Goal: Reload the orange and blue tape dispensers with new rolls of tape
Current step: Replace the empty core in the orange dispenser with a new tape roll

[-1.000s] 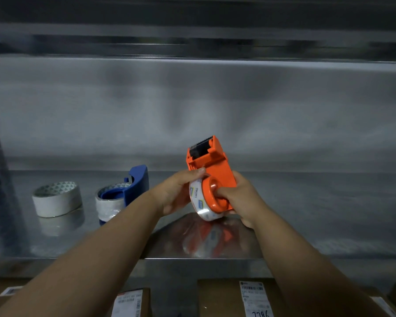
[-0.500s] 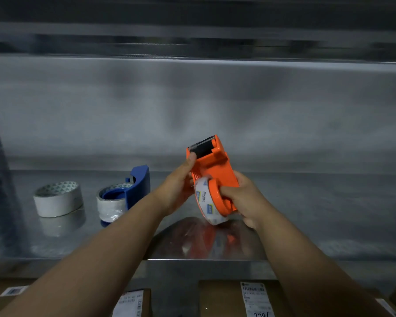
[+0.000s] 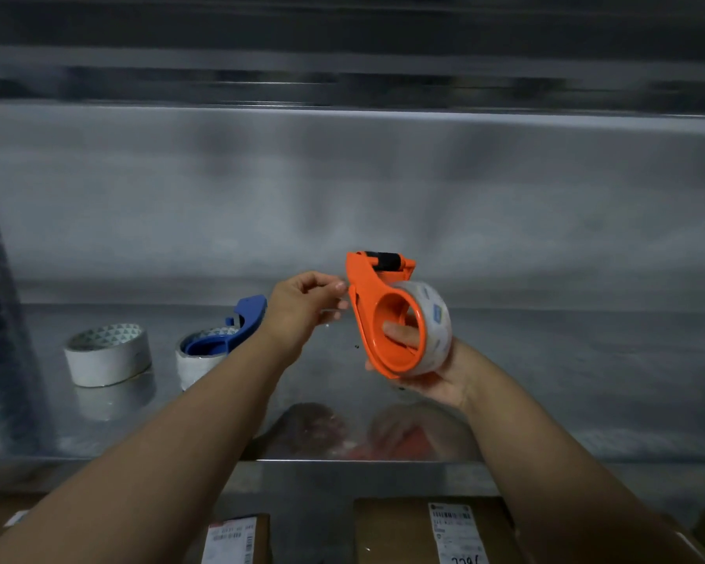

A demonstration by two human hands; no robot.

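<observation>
My right hand (image 3: 434, 382) holds the orange tape dispenser (image 3: 365, 315) upright above the shelf, fingers reaching through its ring. A clear tape roll (image 3: 438, 319) sits on the dispenser's hub, on its right side. The black roller and cutter end points up. My left hand (image 3: 302, 307) is pinched at the dispenser's left edge, where a faint clear strip of tape shows between the fingers. The blue tape dispenser (image 3: 251, 317) lies on the shelf to the left with a white roll (image 3: 196, 362) in it, partly hidden by my left forearm.
A loose white tape roll (image 3: 106, 354) stands at the far left of the shiny metal shelf (image 3: 587, 380). Below the shelf's front edge are cardboard boxes (image 3: 403, 531) with shipping labels. A metal back wall and an upper shelf close the space.
The orange dispenser has been turned so its open ring faces me and the roll sits on the right. My right hand moved under it. My left hand shifted to the dispenser's left edge.
</observation>
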